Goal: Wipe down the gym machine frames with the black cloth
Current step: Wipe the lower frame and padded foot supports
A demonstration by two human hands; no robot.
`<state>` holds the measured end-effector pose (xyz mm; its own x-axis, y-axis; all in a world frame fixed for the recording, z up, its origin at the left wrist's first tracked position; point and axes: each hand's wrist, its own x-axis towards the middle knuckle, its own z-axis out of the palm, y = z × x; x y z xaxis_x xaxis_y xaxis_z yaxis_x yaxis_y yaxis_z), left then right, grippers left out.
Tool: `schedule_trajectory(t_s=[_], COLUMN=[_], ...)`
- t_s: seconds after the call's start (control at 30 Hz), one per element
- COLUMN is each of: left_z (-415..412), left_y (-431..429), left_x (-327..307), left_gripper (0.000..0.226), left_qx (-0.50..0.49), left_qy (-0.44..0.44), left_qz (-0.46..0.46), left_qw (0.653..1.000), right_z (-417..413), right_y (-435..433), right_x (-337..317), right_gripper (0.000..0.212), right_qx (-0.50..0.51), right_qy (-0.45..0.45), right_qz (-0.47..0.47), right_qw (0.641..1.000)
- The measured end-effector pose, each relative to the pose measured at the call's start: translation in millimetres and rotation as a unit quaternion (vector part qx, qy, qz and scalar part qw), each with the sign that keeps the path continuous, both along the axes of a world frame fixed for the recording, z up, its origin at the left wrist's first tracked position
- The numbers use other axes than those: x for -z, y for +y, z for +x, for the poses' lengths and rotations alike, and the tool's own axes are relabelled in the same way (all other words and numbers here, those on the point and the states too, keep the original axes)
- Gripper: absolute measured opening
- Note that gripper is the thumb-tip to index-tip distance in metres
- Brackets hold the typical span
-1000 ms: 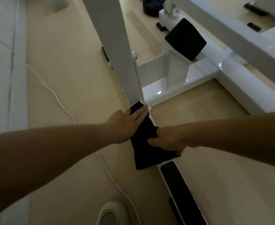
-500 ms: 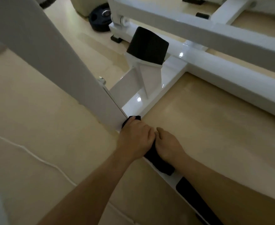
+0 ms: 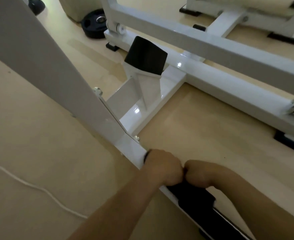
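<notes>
A white floor rail (image 3: 132, 149) of the gym machine runs from the centre toward the bottom right. The black cloth (image 3: 193, 196) is draped over this rail, mostly hidden under my hands. My left hand (image 3: 161, 168) is curled over the cloth's upper end on the rail. Knuckle to knuckle beside it, my right hand (image 3: 203, 174) curls over the cloth too. A bit of cloth shows below my wrists and a sliver at my left fingertips.
A thick white upright post (image 3: 38, 63) rises at the left. A black foot pad (image 3: 145, 55) sits on a bracket behind. White crossbars (image 3: 229, 84) span the right. A black weight plate (image 3: 94, 23) lies far back. A white cable (image 3: 31, 186) crosses the beige floor.
Both hands slid the cloth down the rail toward me, away from the post's base. The hands have bunched into fists side by side. The view moved closer.
</notes>
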<state>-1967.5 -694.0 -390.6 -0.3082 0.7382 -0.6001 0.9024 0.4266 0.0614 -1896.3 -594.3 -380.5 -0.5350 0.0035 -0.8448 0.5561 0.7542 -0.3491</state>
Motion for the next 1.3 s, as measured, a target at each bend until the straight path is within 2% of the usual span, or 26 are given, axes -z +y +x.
schedule_trajectory(t_s=[0.07,0.13,0.2,0.27,0.3,0.4,0.47,0.53,0.63,0.77,0.83,0.87,0.93,0.97,1.03,1.07,1.1,1.2,1.27,1.3], left_z=[36.4,49.9,22.6,-22.7,-43.5,-61.1,-40.4,-19.1,5.3,15.6,12.7,11.6,10.0,9.0,6.8,5.2,2.6,-4.6,-10.3,-13.6], left_y=[0.6,-4.7,-15.6,-30.0,-35.1,-33.3,-36.2,-51.0,-80.6,-113.8,-129.9,-134.0,-129.9,-122.4,-106.6,-100.3,-96.2,-90.0,-87.9,-86.8], left_x=[2.5,0.0,4.7,3.2,1.4,2.5,4.7,6.4,16.1,23.8,27.3,26.8,22.8,18.9,14.9,12.8,9.4,-8.5,-17.2,-23.2], left_gripper=[0.031,0.042,0.049,0.05,0.049,0.045,0.039,0.036,0.041,0.044,0.042,0.042,0.05,0.053,0.054,0.054,0.053,0.053,0.051,0.049], left_qx=[0.053,0.078,0.025,-0.039,-0.059,-0.075,-0.052,-0.049,-0.137,-0.239,-0.293,-0.318,-0.385,-0.426,-0.497,-0.511,-0.506,-0.386,-0.315,-0.293], left_qy=[-0.043,-0.066,-0.013,0.045,0.069,0.108,0.137,0.146,0.077,0.097,0.137,0.139,0.087,0.048,-0.008,-0.001,0.028,0.153,0.188,0.203], left_qz=[0.036,0.089,0.14,0.125,0.105,0.085,0.135,0.218,0.343,0.41,0.418,0.407,0.387,0.383,0.368,0.345,0.311,0.15,0.087,0.069], left_qw=[0.997,0.991,0.99,0.99,0.99,0.988,0.98,0.964,0.926,0.875,0.849,0.845,0.834,0.818,0.786,0.787,0.804,0.897,0.926,0.932], right_z=[15.5,26.3,30.8,26.6,23.1,9.8,4.5,2.3,-2.4,-13.5,-27.2,-37.1,-60.1,-71.4,-85.4,-86.2,-84.7,-77.7,-77.6,-80.5], right_y=[18.2,27.7,25.8,10.9,-0.1,-34.1,-37.5,-24.4,-7.7,-39.1,-68.4,-79.1,-85.5,-82.3,-75.4,-75.3,-76.7,-75.1,-63.0,-57.8], right_x=[-5.9,-6.5,-4.1,-3.4,-1.1,3.6,2.4,1.8,-1.6,0.0,3.1,4.2,7.4,9.1,12.0,14.3,18.7,26.8,28.2,26.7], right_gripper=[0.014,0.019,0.022,0.023,0.026,0.034,0.033,0.028,0.024,0.026,0.031,0.042,0.07,0.075,0.068,0.058,0.049,0.033,0.026,0.022], right_qx=[-0.034,0.01,0.144,0.278,0.289,0.146,0.105,0.105,0.144,0.191,0.179,0.159,0.127,0.131,0.16,0.165,0.167,0.22,0.343,0.436], right_qy=[-0.072,-0.093,-0.045,0.022,0.057,0.153,0.173,0.157,0.162,0.278,0.311,0.306,0.275,0.255,0.228,0.237,0.257,0.298,0.274,0.251], right_qz=[-0.007,-0.06,-0.151,-0.259,-0.275,-0.166,-0.119,-0.151,-0.174,-0.125,-0.117,-0.106,-0.098,-0.109,-0.135,-0.125,-0.097,-0.049,-0.133,-0.2], right_qw=[0.997,0.994,0.977,0.925,0.915,0.963,0.972,0.97,0.961,0.933,0.926,0.933,0.948,0.952,0.951,0.949,0.947,0.928,0.888,0.841])
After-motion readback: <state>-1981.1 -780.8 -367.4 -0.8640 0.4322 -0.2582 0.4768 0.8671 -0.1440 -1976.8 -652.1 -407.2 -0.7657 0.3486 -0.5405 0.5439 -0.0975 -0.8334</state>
